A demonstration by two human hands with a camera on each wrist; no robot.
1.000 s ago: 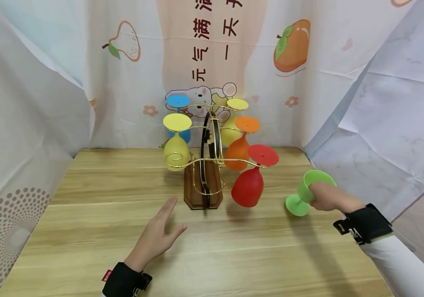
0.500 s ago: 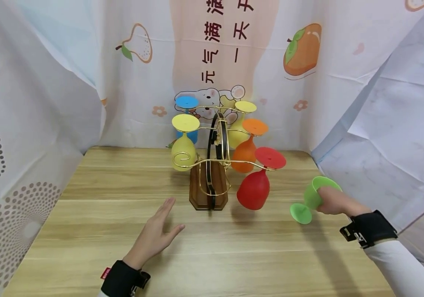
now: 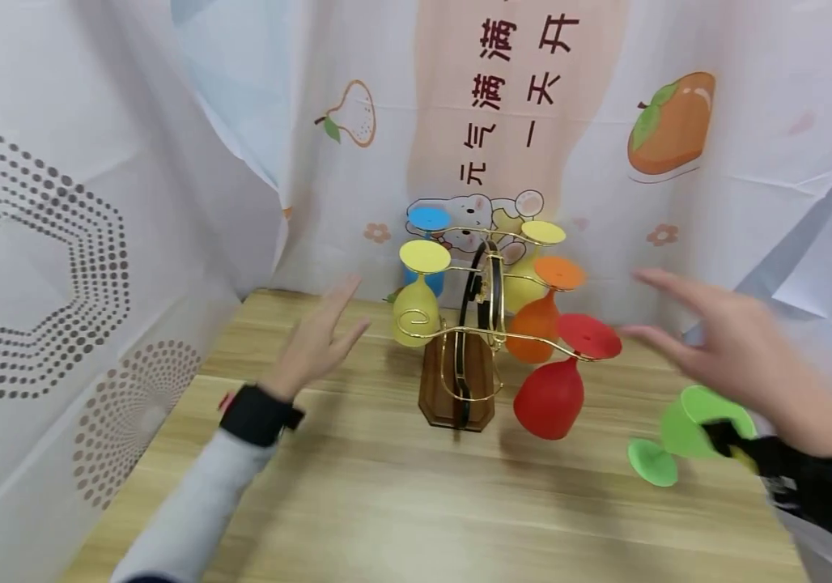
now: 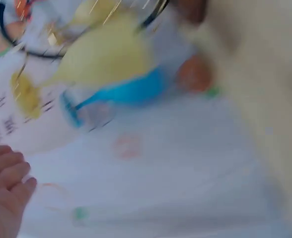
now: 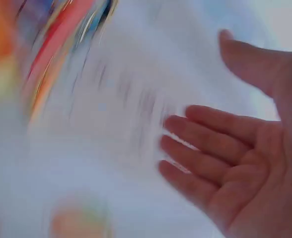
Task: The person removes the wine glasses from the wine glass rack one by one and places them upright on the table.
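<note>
Both hands are in the air with nothing in them. My left hand [image 3: 317, 344], fingers extended and thumb apart, is left of a gold wire goblet rack [image 3: 441, 397] on a wooden base. On the right, my blurred right hand [image 3: 744, 352] is raised over a light green goblet [image 3: 689, 425] standing on the table, with its wrist strap overlapping the cup. Upside down on the rack hang a red goblet [image 3: 550, 401], an orange goblet [image 3: 532, 332], two yellow goblets [image 3: 416, 308] and a blue goblet [image 3: 429, 219]. The right wrist view shows the right palm [image 5: 245, 183] with fingers extended.
A wooden table [image 3: 401, 502] carries the rack near its back edge. White printed curtains [image 3: 358, 186] enclose the back and sides. The red goblet hangs at the rack's near right end, between the rack and the green goblet.
My right hand has let go of the green goblet and risen above it; the goblet stays on the table. My left hand has moved forward and up. The head view has swung left.
</note>
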